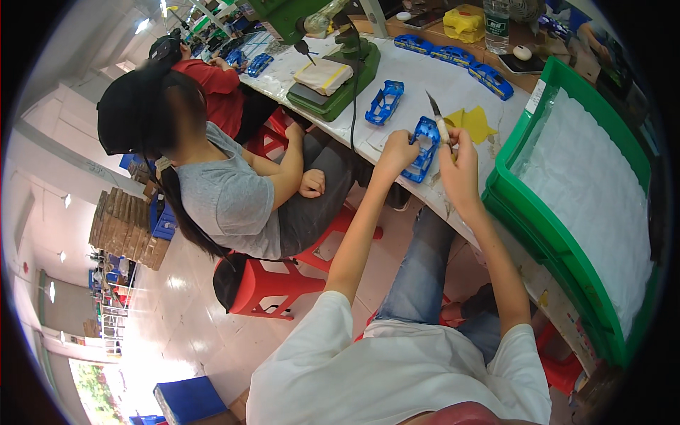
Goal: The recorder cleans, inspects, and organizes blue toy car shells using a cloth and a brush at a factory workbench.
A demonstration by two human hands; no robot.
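Note:
Just above the table's near edge, my left hand (398, 153) grips the left side of a blue plastic toy car body shell (423, 153) with window openings. My right hand (462, 170) is wrapped round a knife (441, 127) with a pale handle, its dark pointed blade angled up and away over the table. The knife's handle lies beside the shell's right side; I cannot tell whether they touch. A second blue car shell (384, 104) rests on the table beyond my left hand. Right of the knife lies a yellow piece of cloth or paper (473, 125).
A green bench press (333, 105) with a wrapped block (324, 76) stands at the far left. Several blue toy cars (453, 56) line the back, near a water bottle (496, 28). A large green bin (533, 193) borders my right. A seated person (227, 191) is on my left.

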